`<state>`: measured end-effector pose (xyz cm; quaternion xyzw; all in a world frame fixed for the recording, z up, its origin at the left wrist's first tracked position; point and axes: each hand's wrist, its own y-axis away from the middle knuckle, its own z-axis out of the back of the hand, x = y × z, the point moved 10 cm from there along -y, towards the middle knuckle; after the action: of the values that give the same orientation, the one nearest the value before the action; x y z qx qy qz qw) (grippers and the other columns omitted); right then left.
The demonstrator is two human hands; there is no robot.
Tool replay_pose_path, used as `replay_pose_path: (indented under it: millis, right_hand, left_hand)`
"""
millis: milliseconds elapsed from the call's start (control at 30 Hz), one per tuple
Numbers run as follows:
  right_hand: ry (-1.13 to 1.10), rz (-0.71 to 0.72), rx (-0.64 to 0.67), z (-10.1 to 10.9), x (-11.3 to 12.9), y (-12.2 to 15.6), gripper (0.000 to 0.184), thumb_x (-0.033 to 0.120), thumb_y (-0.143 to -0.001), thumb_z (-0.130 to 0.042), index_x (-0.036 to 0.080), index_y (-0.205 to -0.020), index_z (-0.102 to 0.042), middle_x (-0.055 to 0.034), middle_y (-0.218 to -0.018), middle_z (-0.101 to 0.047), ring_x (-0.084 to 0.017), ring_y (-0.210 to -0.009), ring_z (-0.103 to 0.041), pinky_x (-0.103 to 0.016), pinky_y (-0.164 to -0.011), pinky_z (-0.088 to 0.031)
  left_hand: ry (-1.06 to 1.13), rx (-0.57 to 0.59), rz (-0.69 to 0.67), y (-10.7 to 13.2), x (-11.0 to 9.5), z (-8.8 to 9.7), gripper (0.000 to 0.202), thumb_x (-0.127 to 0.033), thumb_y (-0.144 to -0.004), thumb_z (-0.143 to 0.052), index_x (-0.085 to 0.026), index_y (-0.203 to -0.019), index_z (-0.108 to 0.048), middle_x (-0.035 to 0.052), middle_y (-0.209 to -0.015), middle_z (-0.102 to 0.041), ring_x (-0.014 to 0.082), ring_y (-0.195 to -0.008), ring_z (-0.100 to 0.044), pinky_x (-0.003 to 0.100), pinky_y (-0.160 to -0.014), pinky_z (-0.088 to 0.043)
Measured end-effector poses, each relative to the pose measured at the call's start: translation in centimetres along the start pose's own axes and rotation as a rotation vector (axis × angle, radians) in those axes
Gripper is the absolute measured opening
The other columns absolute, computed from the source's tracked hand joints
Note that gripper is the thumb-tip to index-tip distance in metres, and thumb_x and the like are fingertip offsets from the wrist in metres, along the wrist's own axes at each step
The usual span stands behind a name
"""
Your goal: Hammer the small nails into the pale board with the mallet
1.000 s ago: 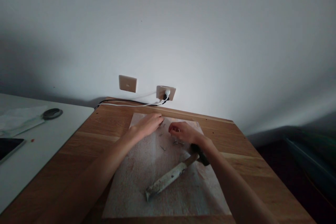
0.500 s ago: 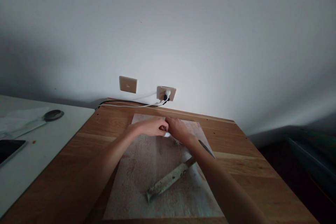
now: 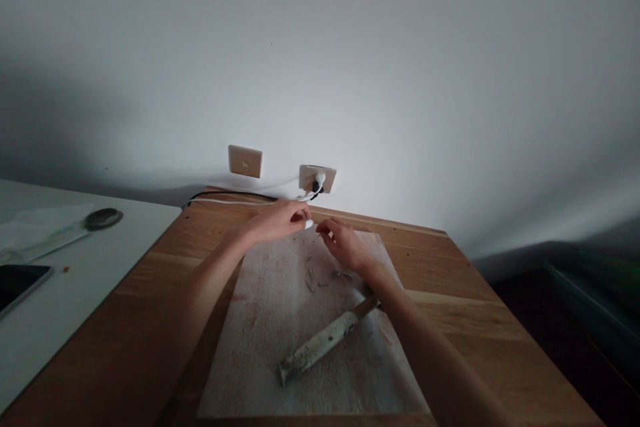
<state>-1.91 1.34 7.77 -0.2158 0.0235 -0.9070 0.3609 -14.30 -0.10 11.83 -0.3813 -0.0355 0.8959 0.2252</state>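
My left hand (image 3: 278, 221) hovers over the far edge of a pale cutting board (image 3: 260, 340), its fingertips pinched on a small white piece (image 3: 309, 223). My right hand (image 3: 343, 245) is just to its right, fingers curled in a pinch on a tiny dark scrap I cannot name. Several small dark scraps (image 3: 320, 278) lie on the board below the hands. A knife (image 3: 325, 340) with a smeared blade lies diagonally on the board, its dark handle partly under my right forearm.
The board lies on a wooden table (image 3: 125, 327) against a white wall with a switch (image 3: 245, 161) and a socket (image 3: 317, 178) with plugged cables. A white counter (image 3: 60, 280) at the left holds a dark tablet (image 3: 20, 280), paper and a round dark object (image 3: 103, 218).
The hands met at the board's far edge half a second ago, then drew apart. The left hand rose toward the wall with the white piece. More scraps show on the board.
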Motion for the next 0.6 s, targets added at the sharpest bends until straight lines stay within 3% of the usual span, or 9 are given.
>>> replay_pose_path:
  millis: [133,300,367,467,600]
  right_hand:
    - [-0.079,0.032,0.102,0.0,0.2,1.3,0.016,0.011,-0.093,-0.063,0.019,-0.102,-0.074,-0.0030,-0.093,-0.076,-0.015,-0.079,-0.071,-0.024,-0.073,-0.055]
    - [-0.068,0.001,-0.004,2.7,0.1,5.3,0.020,0.023,-0.098,-0.057,0.019,-0.113,-0.071,-0.0112,-0.115,-0.070,-0.022,-0.100,-0.070,-0.038,-0.091,-0.057]
    - [-0.063,-0.027,-0.088,4.4,-0.1,8.1,0.025,0.029,-0.103,-0.051,0.020,-0.118,-0.068,-0.0121,-0.121,-0.066,-0.025,-0.112,-0.066,-0.042,-0.096,-0.055]
    - [-0.055,-0.133,-0.303,7.1,-1.7,14.1,0.025,0.038,-0.104,-0.050,0.025,-0.117,-0.067,-0.0089,-0.121,-0.065,-0.023,-0.110,-0.067,-0.039,-0.096,-0.056]
    - [0.033,-0.303,-0.455,6.9,-4.9,23.0,0.028,0.046,-0.101,-0.054,0.027,-0.114,-0.070,-0.0081,-0.123,-0.067,-0.025,-0.110,-0.070,-0.041,-0.094,-0.059]
  left_hand:
    - [-0.049,-0.049,0.022,0.4,1.0,1.9,0.023,-0.035,-0.092,-0.057,-0.017,-0.098,-0.070,0.0012,-0.076,-0.071,0.0164,-0.069,-0.063,0.024,-0.065,-0.041]
    - [-0.300,0.046,0.140,1.4,4.0,2.5,0.022,-0.029,-0.091,-0.057,-0.017,-0.101,-0.073,0.0062,-0.093,-0.077,0.0204,-0.082,-0.069,0.026,-0.072,-0.046]
    - [-0.401,0.102,0.186,1.7,4.9,2.3,0.022,-0.023,-0.089,-0.058,-0.017,-0.102,-0.075,0.0084,-0.100,-0.078,0.0225,-0.089,-0.071,0.027,-0.076,-0.048]
    - [-0.455,0.138,0.213,2.0,4.8,2.0,0.024,-0.023,-0.090,-0.059,-0.018,-0.107,-0.075,0.0098,-0.105,-0.079,0.0244,-0.096,-0.073,0.028,-0.080,-0.051]
    - [-0.445,0.068,0.172,3.2,2.9,1.8,0.027,-0.025,-0.094,-0.057,-0.020,-0.116,-0.071,0.0103,-0.118,-0.076,0.0258,-0.106,-0.071,0.032,-0.091,-0.052]
